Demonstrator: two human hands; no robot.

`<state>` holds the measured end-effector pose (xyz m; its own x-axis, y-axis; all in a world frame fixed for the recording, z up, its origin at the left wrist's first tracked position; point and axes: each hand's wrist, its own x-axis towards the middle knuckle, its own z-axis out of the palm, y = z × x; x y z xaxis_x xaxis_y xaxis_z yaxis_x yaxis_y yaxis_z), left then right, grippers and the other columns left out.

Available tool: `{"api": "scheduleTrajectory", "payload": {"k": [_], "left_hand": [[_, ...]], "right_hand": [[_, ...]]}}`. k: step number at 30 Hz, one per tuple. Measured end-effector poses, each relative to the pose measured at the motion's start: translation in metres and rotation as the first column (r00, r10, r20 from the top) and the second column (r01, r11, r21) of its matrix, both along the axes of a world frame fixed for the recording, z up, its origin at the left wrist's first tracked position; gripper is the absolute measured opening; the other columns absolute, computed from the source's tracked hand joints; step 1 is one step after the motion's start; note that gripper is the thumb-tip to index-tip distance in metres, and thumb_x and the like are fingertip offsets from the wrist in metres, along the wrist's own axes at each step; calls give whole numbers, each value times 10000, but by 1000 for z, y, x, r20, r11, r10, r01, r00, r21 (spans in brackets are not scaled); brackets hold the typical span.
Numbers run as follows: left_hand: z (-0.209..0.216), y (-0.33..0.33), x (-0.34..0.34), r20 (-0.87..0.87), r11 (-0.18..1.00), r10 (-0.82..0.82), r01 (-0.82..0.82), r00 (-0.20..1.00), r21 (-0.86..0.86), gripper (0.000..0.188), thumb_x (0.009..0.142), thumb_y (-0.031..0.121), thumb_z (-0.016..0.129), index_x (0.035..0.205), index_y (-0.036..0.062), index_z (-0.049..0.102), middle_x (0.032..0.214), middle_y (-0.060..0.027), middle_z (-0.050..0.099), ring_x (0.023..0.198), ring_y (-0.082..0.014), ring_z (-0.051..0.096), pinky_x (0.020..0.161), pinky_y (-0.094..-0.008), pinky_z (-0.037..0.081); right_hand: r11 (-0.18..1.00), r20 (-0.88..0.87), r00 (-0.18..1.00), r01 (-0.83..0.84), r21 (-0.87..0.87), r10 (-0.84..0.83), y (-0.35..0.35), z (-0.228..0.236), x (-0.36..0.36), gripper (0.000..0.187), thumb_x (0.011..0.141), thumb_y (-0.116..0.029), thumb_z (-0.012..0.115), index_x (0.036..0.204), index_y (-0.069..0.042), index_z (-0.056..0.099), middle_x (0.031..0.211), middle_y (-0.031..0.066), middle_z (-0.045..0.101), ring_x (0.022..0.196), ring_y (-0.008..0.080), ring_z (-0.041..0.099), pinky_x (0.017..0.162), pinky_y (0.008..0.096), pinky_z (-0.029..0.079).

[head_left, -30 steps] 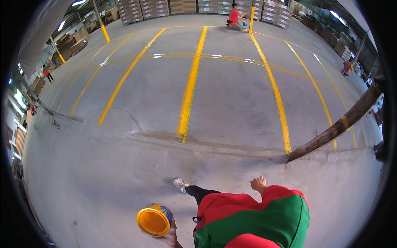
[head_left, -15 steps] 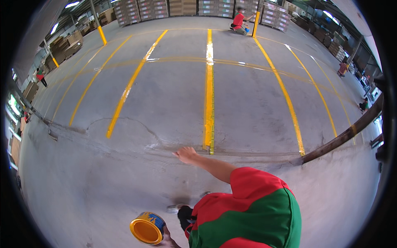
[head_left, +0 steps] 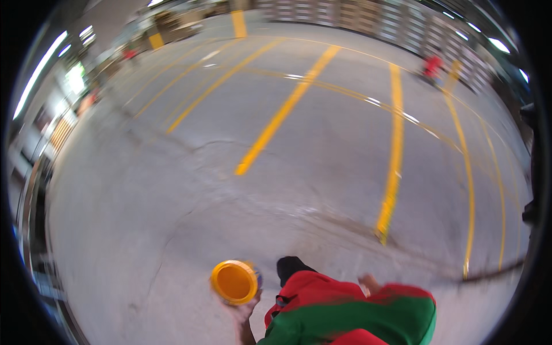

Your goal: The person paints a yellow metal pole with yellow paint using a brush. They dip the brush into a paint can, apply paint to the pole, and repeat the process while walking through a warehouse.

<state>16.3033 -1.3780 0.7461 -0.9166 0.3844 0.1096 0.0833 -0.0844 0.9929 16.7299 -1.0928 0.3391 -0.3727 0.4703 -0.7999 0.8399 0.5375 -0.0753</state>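
My left hand (head_left: 244, 310) is closed around the side of an open can of yellow-orange paint (head_left: 253, 275), low in the head view. The can is tilted so that its round mouth and the orange inside show. Close to my red and green shirt (head_left: 345, 313), my right hand (head_left: 369, 284) shows only in part, beside the red sleeve. It is small and blurred, so its fingers cannot be made out. A yellow painted floor line (head_left: 392, 190) ends ahead of my right side, some way from that hand.
More yellow lines (head_left: 287, 112) run across the grey concrete floor (head_left: 144, 230). A person in red (head_left: 432, 66) is low to the floor at the far right, near a yellow post (head_left: 453, 72). Stacked pallets (head_left: 356, 17) line the back. Another yellow post (head_left: 238, 24) stands far left.
My view has swung left, and the floor lines now sit further right and slanted. My right arm has drawn back from its outstretched reach to my side. The can stays in my left hand.
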Motion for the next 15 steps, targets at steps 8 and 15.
{"api": "scheduleTrajectory", "payload": {"k": [8,15], "left_hand": [[-14,3,-278,-198,996,45,-60,979,-67,1255,610,243,996,1534,61,167,1400,-140,494,1302,-261,523,1114,-439,426],[-2,-5,-465,-65,953,302,-302,951,15,1201,527,270,1007,1474,16,314,1323,-131,550,1207,-269,584,1053,-436,482]], "right_hand": [[999,96,995,33,39,-37,32,-29,-340,429,860,-414,633,1127,-102,757,1143,181,729,1091,350,690,939,484,535],[955,-583,777,-74,289,237,163,76,-920,273,883,-261,648,976,-5,668,971,215,715,973,405,685,820,505,540]]}}
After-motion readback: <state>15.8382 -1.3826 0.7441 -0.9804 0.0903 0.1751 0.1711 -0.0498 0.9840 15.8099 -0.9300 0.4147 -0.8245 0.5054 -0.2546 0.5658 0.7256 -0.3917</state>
